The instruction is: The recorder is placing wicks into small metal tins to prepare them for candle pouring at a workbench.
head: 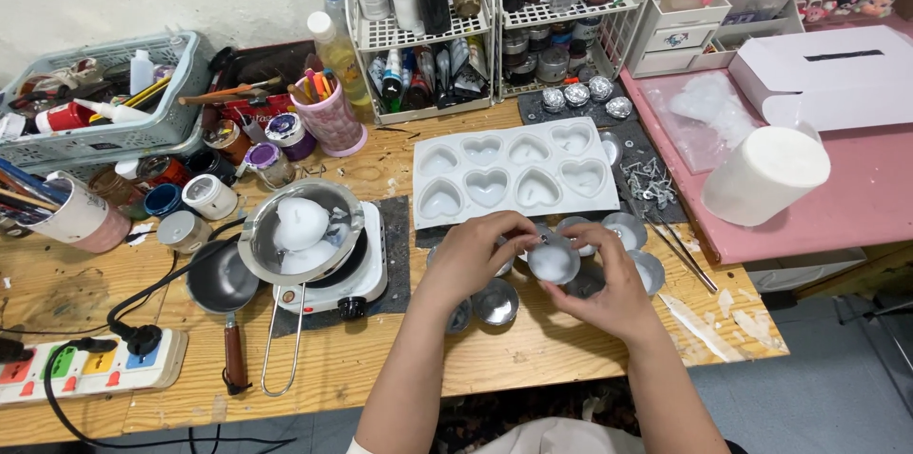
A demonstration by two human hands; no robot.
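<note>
Held item: a small round metal cup with a pale filling, gripped between both hands above the front part of the wooden worktop. The left hand is closed on the cup's left rim, fingers curled over the top. The right hand is closed on its right and lower side, thumb against the rim. The 2 hands are close together, all but touching across the cup.

Directly under and around the hands: several empty metal cups of the same kind, lying on the worktop and partly on a dark mat; their exact count cannot be told, since the hands cover some.

Just beyond the hands: a white mould tray with 8 heart-shaped cavities.

To the right of the hands: a pair of tweezers and a heap of small metal wick tabs; farther right, a white cylinder lying tilted on a pink surface.

To the left of the hands: a small white electric hotplate carrying a metal pouring pot in which white lumps are seen; beside it a small dark pan. Far left, near the worktop's front edge: a power strip.

Well beyond the hands, at the wall: white wire racks filled with bottles.
</note>
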